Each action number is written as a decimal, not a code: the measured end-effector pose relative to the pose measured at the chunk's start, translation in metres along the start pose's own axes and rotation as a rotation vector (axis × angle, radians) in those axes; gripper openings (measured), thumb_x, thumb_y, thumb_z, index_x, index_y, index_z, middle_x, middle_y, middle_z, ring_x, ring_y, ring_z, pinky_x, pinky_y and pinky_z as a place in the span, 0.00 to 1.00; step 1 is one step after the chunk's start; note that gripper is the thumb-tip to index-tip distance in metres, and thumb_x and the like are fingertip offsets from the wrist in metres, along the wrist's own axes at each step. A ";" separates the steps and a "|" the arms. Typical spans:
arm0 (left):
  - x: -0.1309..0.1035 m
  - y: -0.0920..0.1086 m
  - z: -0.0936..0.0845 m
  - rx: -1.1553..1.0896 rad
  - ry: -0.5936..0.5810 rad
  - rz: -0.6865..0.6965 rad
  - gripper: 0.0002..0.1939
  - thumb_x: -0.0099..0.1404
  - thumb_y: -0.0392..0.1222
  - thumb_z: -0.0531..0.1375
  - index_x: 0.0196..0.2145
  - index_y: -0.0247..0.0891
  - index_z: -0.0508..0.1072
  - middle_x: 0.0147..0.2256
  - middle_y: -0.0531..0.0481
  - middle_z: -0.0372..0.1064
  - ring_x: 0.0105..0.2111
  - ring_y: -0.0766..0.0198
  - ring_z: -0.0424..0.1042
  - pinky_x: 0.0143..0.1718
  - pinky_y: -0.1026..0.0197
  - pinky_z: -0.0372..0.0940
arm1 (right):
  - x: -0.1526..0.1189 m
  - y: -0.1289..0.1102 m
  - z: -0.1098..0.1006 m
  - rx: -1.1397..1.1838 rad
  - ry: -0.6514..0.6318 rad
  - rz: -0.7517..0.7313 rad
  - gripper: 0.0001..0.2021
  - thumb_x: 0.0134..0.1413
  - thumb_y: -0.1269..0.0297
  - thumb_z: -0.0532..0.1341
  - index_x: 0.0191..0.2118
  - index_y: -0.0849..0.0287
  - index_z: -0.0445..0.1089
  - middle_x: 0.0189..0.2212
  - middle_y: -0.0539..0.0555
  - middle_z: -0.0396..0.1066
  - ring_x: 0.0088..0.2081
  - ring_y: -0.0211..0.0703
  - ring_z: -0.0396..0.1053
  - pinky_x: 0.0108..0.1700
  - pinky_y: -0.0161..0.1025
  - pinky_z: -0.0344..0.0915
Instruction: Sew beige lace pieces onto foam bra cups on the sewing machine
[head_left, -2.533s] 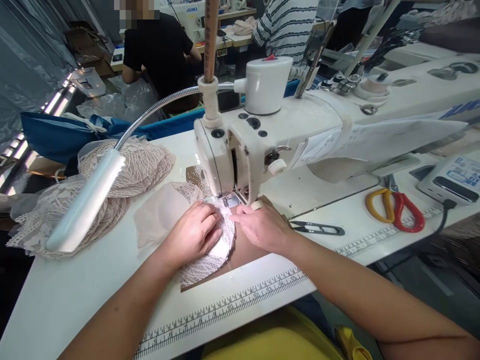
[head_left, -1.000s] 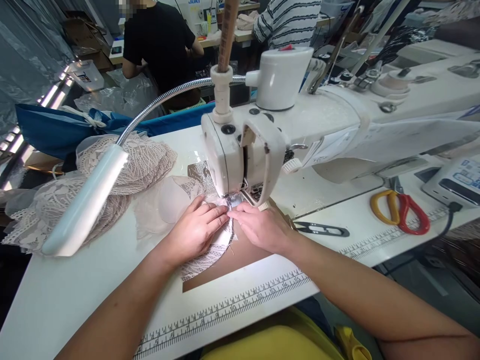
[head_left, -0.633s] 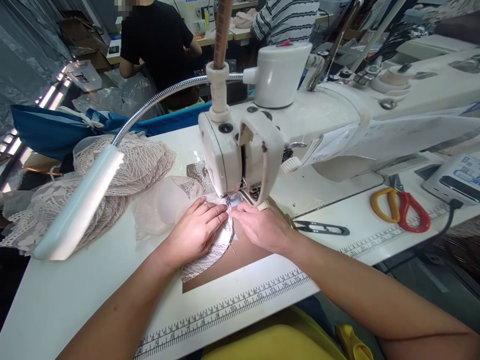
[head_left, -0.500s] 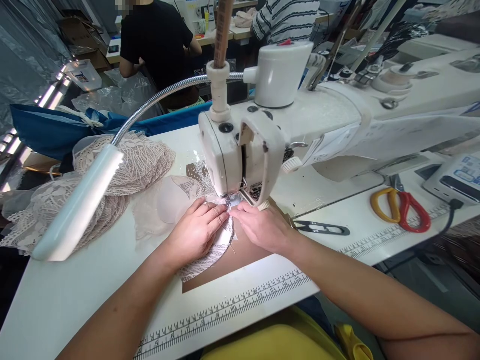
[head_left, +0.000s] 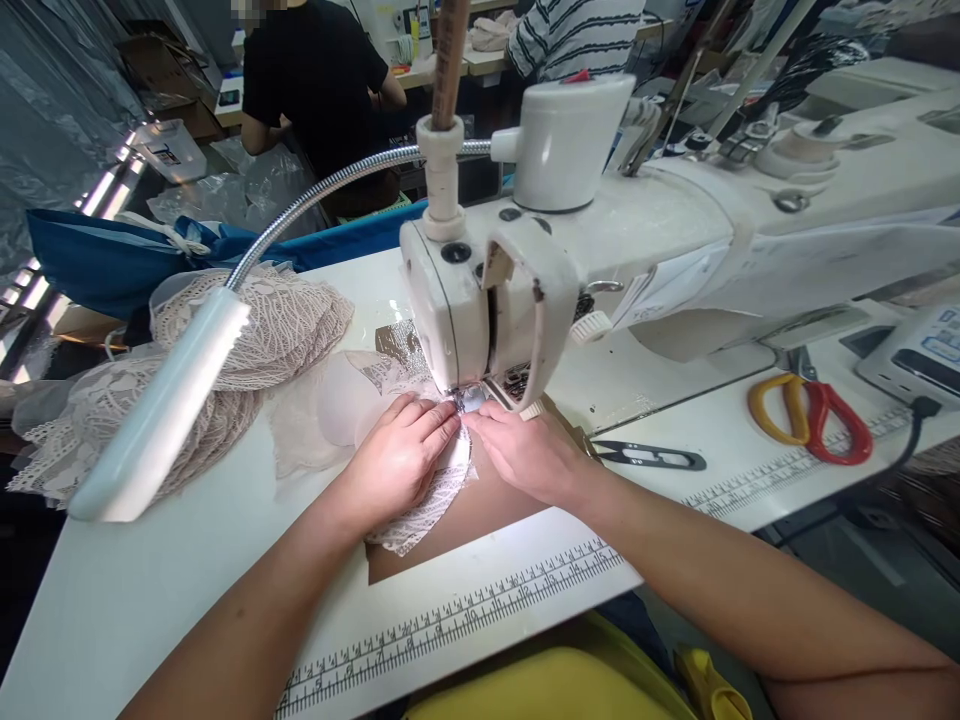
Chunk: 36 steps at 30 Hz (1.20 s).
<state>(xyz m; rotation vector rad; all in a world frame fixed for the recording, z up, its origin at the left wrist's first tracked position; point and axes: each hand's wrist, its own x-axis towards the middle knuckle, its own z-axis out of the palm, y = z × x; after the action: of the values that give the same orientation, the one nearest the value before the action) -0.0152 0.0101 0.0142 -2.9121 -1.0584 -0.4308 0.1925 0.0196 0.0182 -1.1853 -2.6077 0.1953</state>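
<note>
Table (head_left: 187, 580) bears lace piles (head_left: 292, 320); a person (head_left: 315, 90) sits beyond.

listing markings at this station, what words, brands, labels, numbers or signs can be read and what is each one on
"10 11 12 13 14 15": on the white ruler strip with black markings; its other numbers are unclear.
Too small or blurred: label on the white plastic box; writing on the white papers along the white metal sewing machine; mark on the clear plastic tub.
</note>
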 end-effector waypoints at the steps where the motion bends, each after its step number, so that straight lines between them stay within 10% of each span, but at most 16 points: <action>1: 0.000 0.000 0.000 -0.006 0.004 -0.001 0.18 0.66 0.32 0.52 0.53 0.29 0.68 0.51 0.37 0.69 0.47 0.51 0.65 0.49 0.45 0.63 | 0.000 0.000 0.000 0.006 0.003 -0.006 0.16 0.57 0.76 0.53 0.46 0.59 0.74 0.35 0.55 0.73 0.35 0.42 0.66 0.37 0.37 0.59; 36: -0.009 -0.006 -0.003 -0.103 -0.028 0.032 0.20 0.67 0.35 0.53 0.56 0.37 0.67 0.54 0.41 0.68 0.52 0.51 0.65 0.50 0.48 0.64 | -0.006 0.006 -0.002 0.037 0.036 -0.159 0.15 0.55 0.78 0.54 0.44 0.61 0.73 0.33 0.53 0.68 0.32 0.38 0.60 0.32 0.36 0.54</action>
<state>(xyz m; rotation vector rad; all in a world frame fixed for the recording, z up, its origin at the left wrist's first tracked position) -0.0262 0.0090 0.0142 -3.0284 -1.0217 -0.4583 0.2012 0.0190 0.0175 -0.9555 -2.6395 0.1880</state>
